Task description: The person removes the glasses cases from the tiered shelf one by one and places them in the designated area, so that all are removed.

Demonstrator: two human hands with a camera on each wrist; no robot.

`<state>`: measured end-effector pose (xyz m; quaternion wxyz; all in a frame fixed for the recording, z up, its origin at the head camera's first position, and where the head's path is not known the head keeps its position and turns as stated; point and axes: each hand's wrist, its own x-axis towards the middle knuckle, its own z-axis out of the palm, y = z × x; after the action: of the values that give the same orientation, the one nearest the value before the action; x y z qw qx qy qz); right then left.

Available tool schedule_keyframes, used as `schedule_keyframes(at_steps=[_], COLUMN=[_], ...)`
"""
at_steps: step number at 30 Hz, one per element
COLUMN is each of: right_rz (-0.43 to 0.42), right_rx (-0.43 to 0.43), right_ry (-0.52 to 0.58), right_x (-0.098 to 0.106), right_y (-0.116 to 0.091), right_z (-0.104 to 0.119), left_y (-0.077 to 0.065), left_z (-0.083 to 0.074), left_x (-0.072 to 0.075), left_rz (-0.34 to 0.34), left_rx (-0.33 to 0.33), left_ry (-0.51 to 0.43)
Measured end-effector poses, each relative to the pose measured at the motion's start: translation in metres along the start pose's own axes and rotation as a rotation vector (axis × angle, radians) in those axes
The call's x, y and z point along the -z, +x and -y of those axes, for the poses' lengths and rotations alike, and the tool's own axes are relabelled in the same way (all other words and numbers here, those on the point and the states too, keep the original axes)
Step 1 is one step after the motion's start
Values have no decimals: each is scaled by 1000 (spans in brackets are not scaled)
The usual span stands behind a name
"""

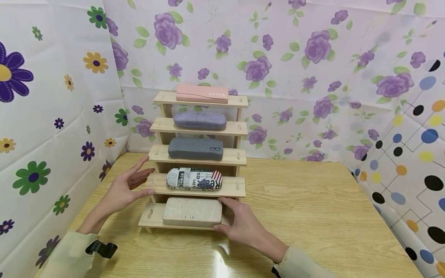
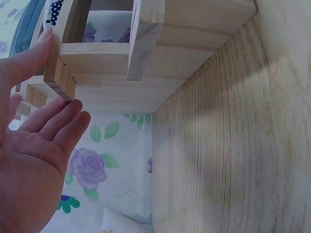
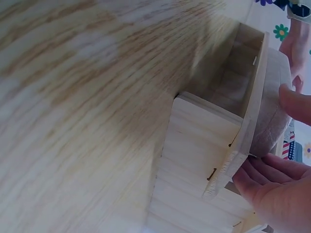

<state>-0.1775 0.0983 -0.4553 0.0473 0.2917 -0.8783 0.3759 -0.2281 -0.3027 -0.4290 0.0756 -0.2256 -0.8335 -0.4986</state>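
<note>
A cream, rounded-rectangular eyeglass case with a leathery-looking finish (image 1: pixel 192 212) is lying lengthwise on the lowest shelf (image 1: pixel 153 220) of a pale, five-tiered wooden stand (image 1: pixel 231 156), which is standing on a light wood-grain counter (image 1: pixel 306 216). The right hand (image 1: pixel 245 224) is pinching the case at its right end, its fingers parted by about the case's depth, with the thumb bearing on the front edge and other fingers reaching behind. The left hand (image 1: pixel 121 191) is holding nothing clear of the stand; its fingers are spreading nearly straight, thumb and fingertips touching the left end of the next shelf up, where a newspaper-print oval case (image 1: pixel 194 179) is sitting, though how hard they are pressing cannot be told. Judging by its crisp outline, the cream case is probably behaving as a light, stiff shell, not especially fragile, its smooth rounded corners offering a little slip. An end is giving a neat hold for small shifts, but a one-ended lift would be leaving the far end sagging, so gripping across the middle is looking steadier.
</note>
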Motion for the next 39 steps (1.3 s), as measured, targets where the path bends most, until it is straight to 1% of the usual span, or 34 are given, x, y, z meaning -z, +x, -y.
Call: schedule_keyframes(at_steps=[8, 24, 31, 39], right_rz=[2, 4, 2, 2], right_rx=[-22, -49, -49, -84], right_ry=[15, 19, 57, 98], right_x=[-1, 2, 1, 4], right_y=[1, -1, 3, -1], right_z=[0, -2, -2, -5], left_y=[1, 1, 1, 2], left_z=[3, 2, 4, 3], left_x=[0, 0, 1, 2], left_rz=[4, 4, 9, 9], left_rx=[-22, -12, -6, -2], left_ry=[-27, -57, -62, -53])
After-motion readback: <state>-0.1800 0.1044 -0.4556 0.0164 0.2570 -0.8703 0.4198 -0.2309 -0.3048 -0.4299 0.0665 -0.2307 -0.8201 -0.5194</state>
